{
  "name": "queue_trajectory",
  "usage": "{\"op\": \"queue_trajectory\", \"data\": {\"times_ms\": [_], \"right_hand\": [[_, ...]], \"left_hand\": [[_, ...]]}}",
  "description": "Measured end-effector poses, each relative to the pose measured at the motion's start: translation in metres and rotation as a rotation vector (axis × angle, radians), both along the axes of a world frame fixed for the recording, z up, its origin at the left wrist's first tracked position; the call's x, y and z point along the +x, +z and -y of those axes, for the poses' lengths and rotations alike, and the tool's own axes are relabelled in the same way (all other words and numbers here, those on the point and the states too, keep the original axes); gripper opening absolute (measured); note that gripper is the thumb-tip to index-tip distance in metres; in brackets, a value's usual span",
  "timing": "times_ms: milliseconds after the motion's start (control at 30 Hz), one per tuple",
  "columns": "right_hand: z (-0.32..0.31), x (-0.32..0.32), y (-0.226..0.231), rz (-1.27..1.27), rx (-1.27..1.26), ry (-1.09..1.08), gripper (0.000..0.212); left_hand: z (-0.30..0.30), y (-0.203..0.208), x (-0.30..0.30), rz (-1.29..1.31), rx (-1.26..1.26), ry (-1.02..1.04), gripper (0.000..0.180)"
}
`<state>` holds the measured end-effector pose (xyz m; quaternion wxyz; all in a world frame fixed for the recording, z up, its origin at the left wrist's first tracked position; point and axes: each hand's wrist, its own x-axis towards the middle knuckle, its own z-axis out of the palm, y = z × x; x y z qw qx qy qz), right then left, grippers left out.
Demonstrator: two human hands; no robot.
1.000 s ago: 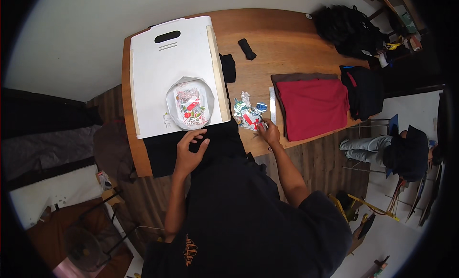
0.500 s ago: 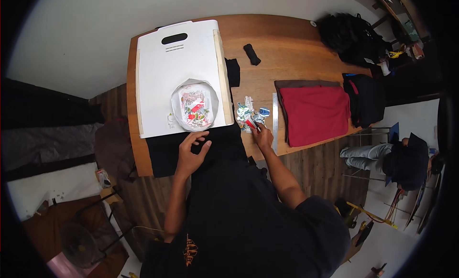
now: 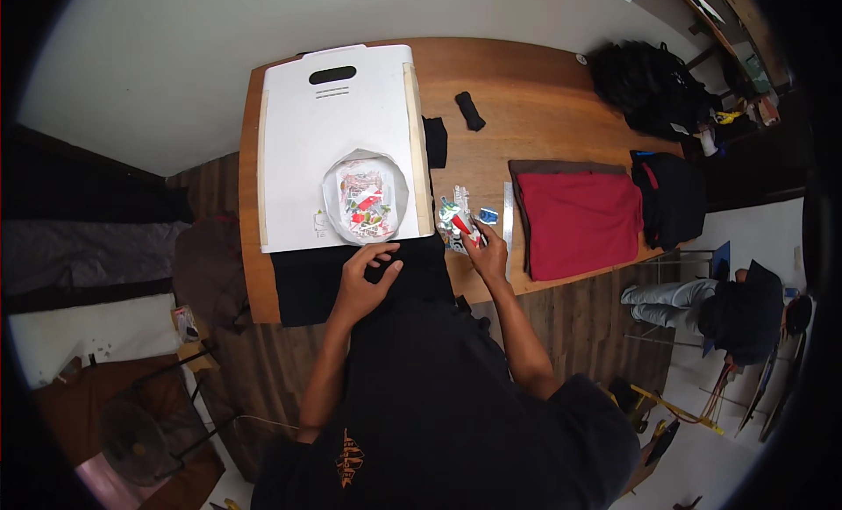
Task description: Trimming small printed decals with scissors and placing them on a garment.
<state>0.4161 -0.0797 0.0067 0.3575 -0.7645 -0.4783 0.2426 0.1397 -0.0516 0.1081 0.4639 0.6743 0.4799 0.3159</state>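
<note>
Printed cutouts: on the table, just right of the white board and round tub. Left hand half-open, empty, near tub; right hand curled at cutouts, can't tell if gripping. Best to pinch edges lightly, no creasing.

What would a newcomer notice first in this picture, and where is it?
Probably the big white board, lying on the left part of the wooden table, with a round, white-walled container on its lower right part. The folded red cloth comes next, farther right on the table. Between them, the right hand is at small colourful pieces.
</note>
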Motion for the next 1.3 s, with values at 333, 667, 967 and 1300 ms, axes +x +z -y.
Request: {"op": "queue_trajectory", "data": {"times_ms": [333,667,967,1300], "right_hand": [[-0.067,-0.055,0.089,-0.097,0.172,0.585,0.041],[-0.081,-0.087,0.038,-0.378,0.098,0.206,0.028],[-0.074,-0.095,0.021,-0.482,0.208,0.210,0.021],[-0.070,-0.106,0.076,-0.492,0.108,0.724,0.040]], "left_hand": [[-0.051,-0.003,0.027,0.359,-0.048,0.182,0.050],[-0.048,0.015,0.010,0.601,-0.002,0.396,0.032],[-0.045,0.035,0.009,0.558,0.072,0.422,0.032],[-0.053,-0.006,0.003,0.372,-0.058,0.340,0.037]]}}
